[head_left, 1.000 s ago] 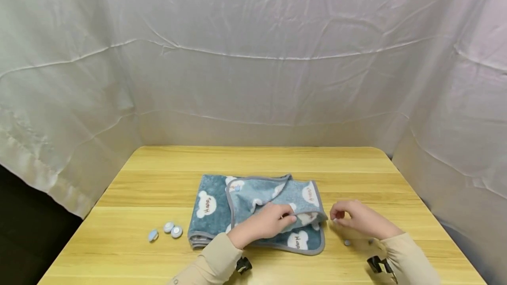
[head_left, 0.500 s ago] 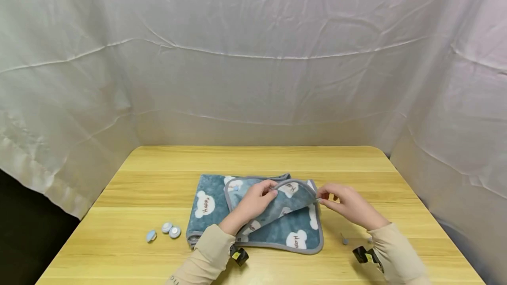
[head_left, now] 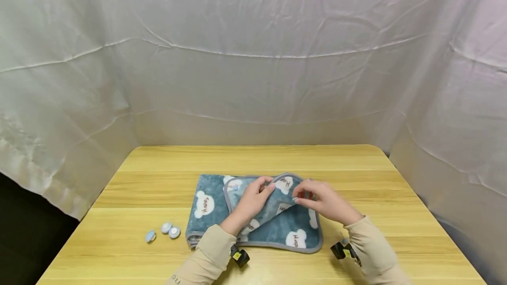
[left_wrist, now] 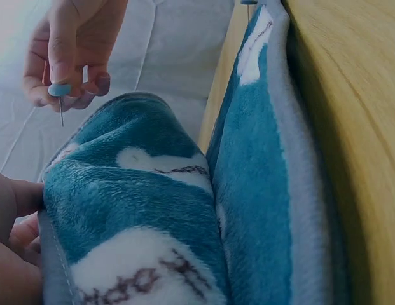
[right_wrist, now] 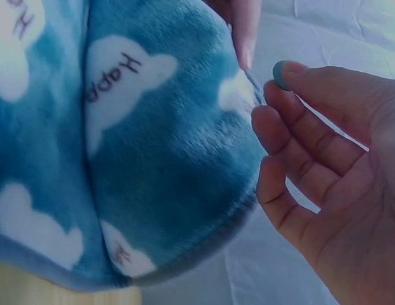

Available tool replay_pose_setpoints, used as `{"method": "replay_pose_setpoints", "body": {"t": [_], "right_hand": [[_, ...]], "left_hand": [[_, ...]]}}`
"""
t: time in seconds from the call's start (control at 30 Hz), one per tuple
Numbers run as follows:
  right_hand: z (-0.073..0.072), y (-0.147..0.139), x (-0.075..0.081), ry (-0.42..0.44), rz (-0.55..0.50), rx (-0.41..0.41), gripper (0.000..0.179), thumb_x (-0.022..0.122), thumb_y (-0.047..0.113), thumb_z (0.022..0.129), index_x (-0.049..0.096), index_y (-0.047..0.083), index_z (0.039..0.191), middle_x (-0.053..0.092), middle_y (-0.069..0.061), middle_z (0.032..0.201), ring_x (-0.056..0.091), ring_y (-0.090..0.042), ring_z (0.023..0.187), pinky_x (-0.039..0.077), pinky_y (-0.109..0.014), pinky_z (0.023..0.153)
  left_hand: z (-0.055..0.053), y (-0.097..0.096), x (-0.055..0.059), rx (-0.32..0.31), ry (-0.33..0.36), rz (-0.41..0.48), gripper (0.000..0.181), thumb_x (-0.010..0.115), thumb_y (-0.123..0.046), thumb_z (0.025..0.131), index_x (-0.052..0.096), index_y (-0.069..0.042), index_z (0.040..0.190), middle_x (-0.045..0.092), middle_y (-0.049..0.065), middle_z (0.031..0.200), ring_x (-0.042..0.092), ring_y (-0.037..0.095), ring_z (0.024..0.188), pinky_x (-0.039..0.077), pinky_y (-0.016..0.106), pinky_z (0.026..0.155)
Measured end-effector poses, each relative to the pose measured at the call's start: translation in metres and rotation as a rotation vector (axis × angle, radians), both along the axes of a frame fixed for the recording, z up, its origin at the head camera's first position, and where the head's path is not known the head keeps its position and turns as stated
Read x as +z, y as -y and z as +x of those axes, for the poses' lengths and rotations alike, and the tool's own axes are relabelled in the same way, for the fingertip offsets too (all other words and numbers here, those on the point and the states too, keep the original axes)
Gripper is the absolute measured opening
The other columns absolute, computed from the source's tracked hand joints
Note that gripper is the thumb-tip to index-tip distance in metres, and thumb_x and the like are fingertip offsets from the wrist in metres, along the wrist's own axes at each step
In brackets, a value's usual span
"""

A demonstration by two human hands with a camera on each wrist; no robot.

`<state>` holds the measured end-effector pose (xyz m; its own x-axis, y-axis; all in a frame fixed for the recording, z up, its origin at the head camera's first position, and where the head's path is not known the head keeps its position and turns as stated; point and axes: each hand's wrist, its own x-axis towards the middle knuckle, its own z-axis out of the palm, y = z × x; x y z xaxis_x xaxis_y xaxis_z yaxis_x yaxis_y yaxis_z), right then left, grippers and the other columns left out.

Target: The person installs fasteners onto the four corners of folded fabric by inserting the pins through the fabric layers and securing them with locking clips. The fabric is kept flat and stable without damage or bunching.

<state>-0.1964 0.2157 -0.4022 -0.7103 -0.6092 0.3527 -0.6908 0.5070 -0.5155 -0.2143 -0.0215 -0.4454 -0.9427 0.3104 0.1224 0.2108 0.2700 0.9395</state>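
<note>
A teal fleece blanket point(head_left: 273, 236) with white bear-shaped patches and grey edging lies folded, its upper layer turned back. My left hand point(head_left: 251, 199) pinches the raised edge of that layer; in the left wrist view its fingers point(left_wrist: 22, 197) show at the edging. Over the blanket's right part, my right hand point(head_left: 322, 199) holds a pin point(left_wrist: 60, 90) with a round blue head between thumb and finger. The needle points down, apart from the cloth. In the right wrist view the blue pin head point(right_wrist: 283, 75) shows at the thumb tip, the needle hidden.
Left of the blanket, three round pale blue-and-white caps point(head_left: 174, 232) lie on the wooden table point(head_left: 119, 258). Another small pin point(head_left: 344, 241) lies by the right wrist, partly hidden by the wrist camera. A pale curtain point(head_left: 253, 87) surrounds the table's back and sides.
My left hand has moved up and lifted the blanket's upper layer, turning it back. My right hand has come from the table at the right to over the blanket, carrying the pin.
</note>
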Motion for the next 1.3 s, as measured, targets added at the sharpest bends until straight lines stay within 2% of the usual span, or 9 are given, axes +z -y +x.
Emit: {"method": "replay_pose_setpoints", "body": {"t": [0.13,0.33,0.57,0.7,0.8,0.93,1.13,1.3], "right_hand": [[-0.002,0.006,-0.005,-0.009,-0.008,0.026,0.007,0.068,0.017,0.091,0.067,0.02,0.098,0.066,0.009,0.09,0.053,0.002,0.072,0.047,-0.02,0.063],[-0.004,0.01,-0.011,-0.043,-0.046,0.024,0.011,0.071,0.011,0.088,0.067,0.018,0.095,0.065,0.011,0.085,0.052,0.003,0.072,0.046,-0.019,0.061],[-0.005,0.011,-0.014,-0.083,-0.076,0.031,0.015,0.073,0.009,0.086,0.067,0.019,0.095,0.065,0.011,0.083,0.052,0.004,0.072,0.045,-0.019,0.059],[-0.005,0.012,-0.016,-0.089,-0.084,0.036,0.015,0.074,0.007,0.085,0.068,0.017,0.094,0.065,0.009,0.083,0.053,0.003,0.072,0.046,-0.02,0.059],[-0.006,0.013,-0.019,-0.099,-0.083,0.021,0.013,0.073,0.008,0.085,0.069,0.014,0.095,0.067,0.007,0.084,0.054,0.003,0.073,0.048,-0.022,0.061],[-0.006,0.014,-0.021,-0.132,-0.081,-0.009,0.013,0.074,0.008,0.085,0.069,0.014,0.096,0.068,0.005,0.087,0.057,0.001,0.076,0.052,-0.027,0.064],[-0.009,0.018,-0.026,-0.286,-0.093,-0.046,0.02,0.079,0.008,0.079,0.067,0.016,0.093,0.064,0.007,0.086,0.055,-0.006,0.078,0.05,-0.025,0.066],[-0.012,0.018,-0.028,-0.428,-0.084,-0.108,0.033,0.086,0.008,0.071,0.065,0.012,0.096,0.059,0.001,0.095,0.053,-0.012,0.089,0.046,-0.026,0.075]], "left_hand": [[0.001,0.0,0.0,0.012,0.009,0.025,0.03,0.05,-0.033,0.102,0.062,-0.016,0.123,0.039,0.001,0.069,0.032,0.014,0.056,0.031,0.028,0.059],[0.003,-0.002,0.004,0.014,0.02,0.016,0.025,0.049,-0.027,0.103,0.064,-0.013,0.118,0.045,0.001,0.074,0.037,0.014,0.062,0.032,0.027,0.062],[0.023,-0.003,0.033,-0.009,0.016,0.028,0.023,0.048,-0.016,0.103,0.065,-0.003,0.112,0.06,0.012,0.089,0.041,0.012,0.069,0.034,0.026,0.066],[0.027,-0.002,0.04,-0.028,0.01,0.034,0.023,0.048,-0.016,0.103,0.065,-0.002,0.113,0.054,0.007,0.08,0.038,0.009,0.066,0.033,0.025,0.064],[0.028,-0.002,0.04,-0.034,0.01,0.042,0.024,0.048,-0.016,0.103,0.065,-0.003,0.113,0.048,0.0,0.074,0.036,0.008,0.062,0.032,0.024,0.062],[0.027,-0.003,0.039,-0.036,0.011,0.036,0.023,0.048,-0.015,0.103,0.065,-0.003,0.113,0.047,0.0,0.072,0.035,0.008,0.059,0.032,0.022,0.06],[0.029,-0.004,0.041,-0.043,0.01,0.029,0.023,0.049,-0.015,0.103,0.065,-0.002,0.112,0.048,0.002,0.072,0.035,0.007,0.058,0.032,0.022,0.059],[0.016,-0.006,0.02,-0.05,0.016,0.007,0.023,0.049,-0.019,0.103,0.065,-0.006,0.113,0.045,-0.001,0.069,0.035,0.009,0.057,0.032,0.023,0.059]]}}
